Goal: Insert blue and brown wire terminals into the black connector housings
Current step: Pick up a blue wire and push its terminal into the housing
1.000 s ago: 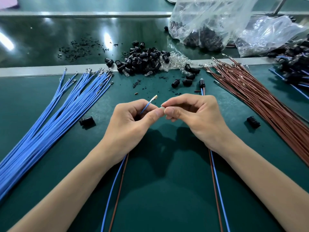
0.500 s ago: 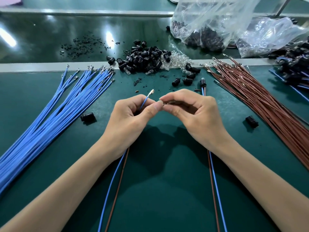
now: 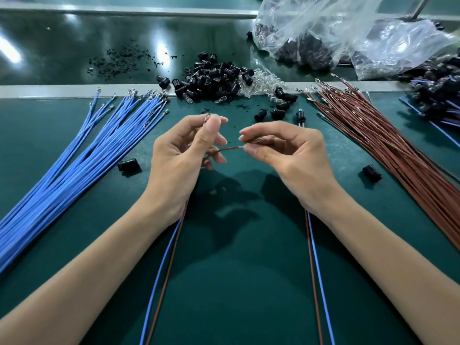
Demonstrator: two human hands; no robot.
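Observation:
My left hand (image 3: 184, 155) holds a blue wire (image 3: 159, 275) and a brown wire (image 3: 229, 148) that trail toward me beneath it. Its thumb and forefinger pinch a small metal tip (image 3: 207, 118) raised above the mat. The brown wire runs sideways out of the left fingers to my right hand (image 3: 288, 155), which pinches its terminal end between thumb and forefinger. Under my right wrist lies a second blue-and-brown pair (image 3: 314, 270), leading up to a black housing (image 3: 300, 114). A pile of black housings (image 3: 214, 78) sits behind the hands.
A blue wire bundle (image 3: 74, 170) fans out at the left and a brown wire bundle (image 3: 398, 150) at the right. Loose housings (image 3: 128, 165) (image 3: 372, 171) flank the hands. Clear plastic bags (image 3: 336, 33) and finished assemblies (image 3: 443, 95) fill the far right.
The hands have drawn apart. The blue tip that stuck out of my left hand is gone from sight, my left thumb has risen, and a stretch of brown wire now spans the gap.

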